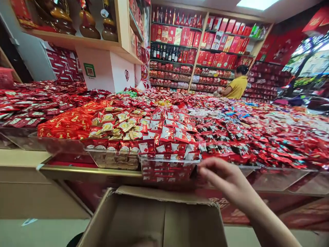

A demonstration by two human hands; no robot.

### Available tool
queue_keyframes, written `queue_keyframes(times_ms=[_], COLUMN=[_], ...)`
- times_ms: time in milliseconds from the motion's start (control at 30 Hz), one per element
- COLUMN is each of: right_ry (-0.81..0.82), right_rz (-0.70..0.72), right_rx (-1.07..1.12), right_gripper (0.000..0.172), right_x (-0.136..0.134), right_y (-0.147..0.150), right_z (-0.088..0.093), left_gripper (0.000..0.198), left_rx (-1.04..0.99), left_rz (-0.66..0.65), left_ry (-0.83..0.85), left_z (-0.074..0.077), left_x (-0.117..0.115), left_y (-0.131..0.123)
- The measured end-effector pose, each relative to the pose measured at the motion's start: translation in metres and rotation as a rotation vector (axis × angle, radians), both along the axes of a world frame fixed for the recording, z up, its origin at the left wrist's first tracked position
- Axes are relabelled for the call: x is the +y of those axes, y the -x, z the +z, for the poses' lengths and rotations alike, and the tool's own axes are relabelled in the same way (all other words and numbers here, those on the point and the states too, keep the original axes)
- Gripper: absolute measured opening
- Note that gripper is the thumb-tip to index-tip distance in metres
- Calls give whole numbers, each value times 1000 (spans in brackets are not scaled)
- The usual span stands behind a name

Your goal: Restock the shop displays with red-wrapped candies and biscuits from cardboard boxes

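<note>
My right hand (226, 178) reaches in from the lower right, its fingers curled and the thumb tip close to the fingertips. The tips are at the front right corner of a clear bin of red-and-white candy packets (168, 133); whether anything is pinched there is hidden. Some of these packets stand in neat rows along the bin's front. Below the counter edge is an open cardboard box (164, 199), whose visible inside is bare brown card. A blurred skin-coloured patch at its bottom edge appears to be my left hand (145, 243); its fingers cannot be made out.
Left of that bin are gold durian-print packets (120, 125) and red pouches (69, 121). Dark red packets (228, 137) fill bins to the right. A gold-edged counter (102, 172) runs beneath. A person in yellow (238, 87) stands beyond, near shelves with bottles (166, 53).
</note>
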State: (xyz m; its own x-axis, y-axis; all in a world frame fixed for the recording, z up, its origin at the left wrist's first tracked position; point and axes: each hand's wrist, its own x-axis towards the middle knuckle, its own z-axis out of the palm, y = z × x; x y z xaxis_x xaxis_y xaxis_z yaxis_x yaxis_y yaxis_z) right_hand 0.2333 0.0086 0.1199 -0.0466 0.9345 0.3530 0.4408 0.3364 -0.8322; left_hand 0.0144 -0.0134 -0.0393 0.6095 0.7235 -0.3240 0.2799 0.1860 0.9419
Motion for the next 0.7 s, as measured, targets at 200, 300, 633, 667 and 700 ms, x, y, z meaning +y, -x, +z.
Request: queue_keyframes(times_ms=[200, 300, 633, 667, 700], right_ry=[405, 506, 291, 202, 98], right_rz=[-31, 6, -62, -83, -103], right_rx=[170, 374, 641, 600, 533], right_gripper=[25, 25, 16, 10, 7], right_x=[-67, -73, -70, -71, -72], right_y=[15, 28, 43, 44, 44], right_z=[-106, -122, -126, -127, -126], left_gripper=[60, 65, 40, 36, 32], left_rx=[-162, -289, -487, -510, -541], left_rz=[88, 193, 394, 433, 454], left_ry=[149, 75, 197, 237, 299], left_z=[16, 41, 57, 59, 63], left_x=[-7, -15, -16, -17, -18], left_y=[-23, -28, -20, -19, -18])
